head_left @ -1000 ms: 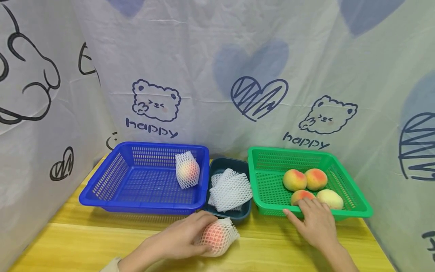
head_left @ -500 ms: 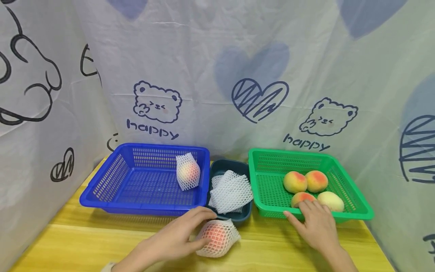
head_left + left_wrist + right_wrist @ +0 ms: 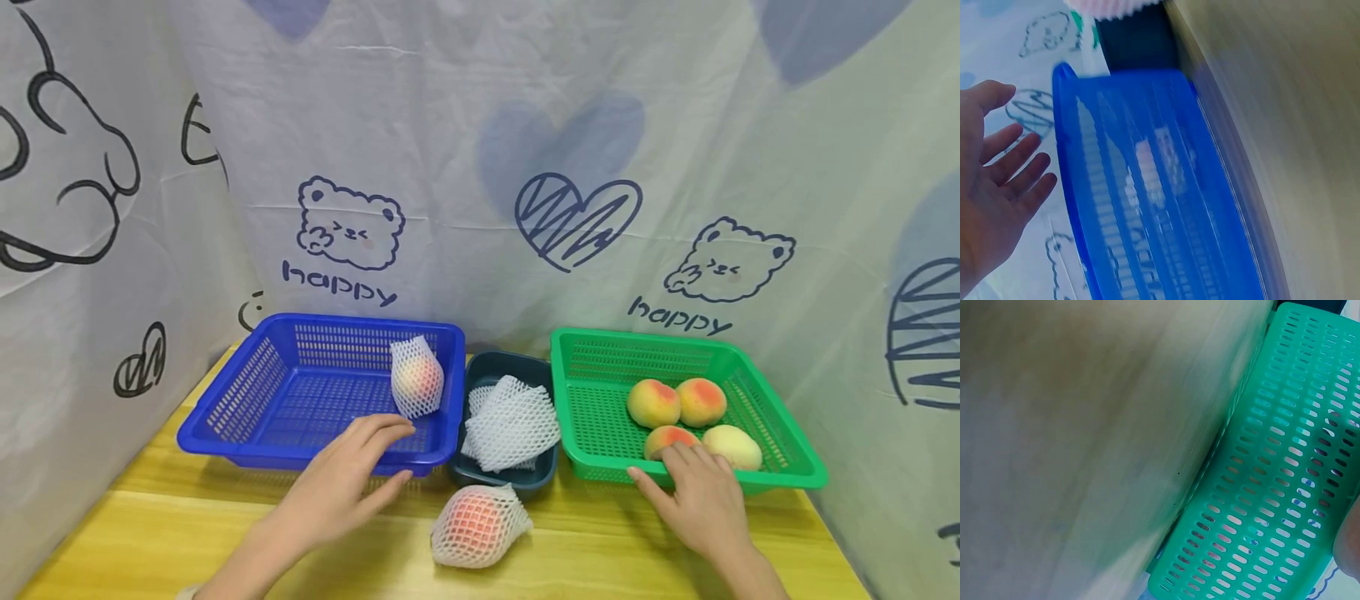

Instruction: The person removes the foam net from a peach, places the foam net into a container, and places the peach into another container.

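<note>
My left hand [image 3: 337, 483] hovers over the front rim of the blue basket [image 3: 315, 457], fingers extended and thumb apart, holding nothing. To its right, on the table, lies a peach in a white foam net [image 3: 478, 527]. Another netted peach [image 3: 417, 382] stands inside the blue basket at its right. My right hand [image 3: 701, 504] reaches over the front rim of the green basket [image 3: 600, 467], its fingertips resting on the front peach [image 3: 667, 437] and partly covering it. Several bare peaches sit in that basket, among them a pale yellow one [image 3: 733, 447].
Between the two baskets stands a dark bin [image 3: 498, 360] with several white foam nets [image 3: 513, 425] in it. A printed cloth [image 3: 465, 125] rises behind the baskets and along both sides. The wooden table [image 3: 600, 558] runs along the front.
My left hand has let go of the netted peach, leaving it on the table, and has moved left and up to the blue basket. My right hand stays at the green basket.
</note>
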Available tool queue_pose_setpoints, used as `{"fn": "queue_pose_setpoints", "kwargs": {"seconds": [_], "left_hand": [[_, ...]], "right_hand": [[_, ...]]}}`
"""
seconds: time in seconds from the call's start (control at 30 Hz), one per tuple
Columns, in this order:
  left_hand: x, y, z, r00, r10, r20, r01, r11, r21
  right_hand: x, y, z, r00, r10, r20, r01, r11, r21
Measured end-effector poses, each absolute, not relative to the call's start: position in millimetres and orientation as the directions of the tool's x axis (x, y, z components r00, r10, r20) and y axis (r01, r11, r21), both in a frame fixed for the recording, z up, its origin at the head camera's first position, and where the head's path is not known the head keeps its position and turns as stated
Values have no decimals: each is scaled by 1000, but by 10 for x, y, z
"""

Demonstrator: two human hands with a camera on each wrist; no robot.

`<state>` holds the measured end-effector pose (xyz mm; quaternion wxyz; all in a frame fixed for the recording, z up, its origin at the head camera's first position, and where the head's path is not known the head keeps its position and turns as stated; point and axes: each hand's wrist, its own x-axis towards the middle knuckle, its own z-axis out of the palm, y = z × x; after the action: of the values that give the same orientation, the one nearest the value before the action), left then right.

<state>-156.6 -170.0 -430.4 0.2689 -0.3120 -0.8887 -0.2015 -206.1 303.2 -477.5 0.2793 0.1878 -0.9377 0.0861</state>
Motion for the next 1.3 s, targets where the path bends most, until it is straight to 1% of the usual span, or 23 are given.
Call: {"fn": "queue_pose_setpoints", "kwargs": {"seconds": [0.17,0.23,0.37,0.53,0.77,0.97,1.17,1.3], "left_hand": [[-1605,-1931,-4340,-710,417,567,585,798,146],[-1610,-2007,-4361,-740,399,542,554,818,154],[-1632,-2125,-4410,-779,371,505,515,838,179],[-1665,-2218,-4470,-815,345,466,473,860,191],[-1661,-2223,-4507,-846,350,403,422,900,105],[-1655,-2205,-4514,-871,335,358,390,916,91],[-1667,-2196,-4532,-868,339,362,383,922,56],[-1665,-2198,-4547,-856,349,381,390,920,34]], "right_hand": [[-2059,3036,-4776,-770,-305,561,-401,914,-54],[-2058,3036,-4775,-770,-305,561,-402,914,-55],[-2057,3039,-4772,-771,-304,559,-401,914,-55],[-2051,3037,-4768,-776,-305,552,-397,916,-51],[-2044,3036,-4770,-776,-307,551,-396,917,-47],[-2042,3032,-4754,-784,-307,539,-397,916,-56],[-2033,3025,-4718,-800,-298,520,-402,910,-97],[-2034,3019,-4708,-797,-294,527,-420,897,-135]]}}
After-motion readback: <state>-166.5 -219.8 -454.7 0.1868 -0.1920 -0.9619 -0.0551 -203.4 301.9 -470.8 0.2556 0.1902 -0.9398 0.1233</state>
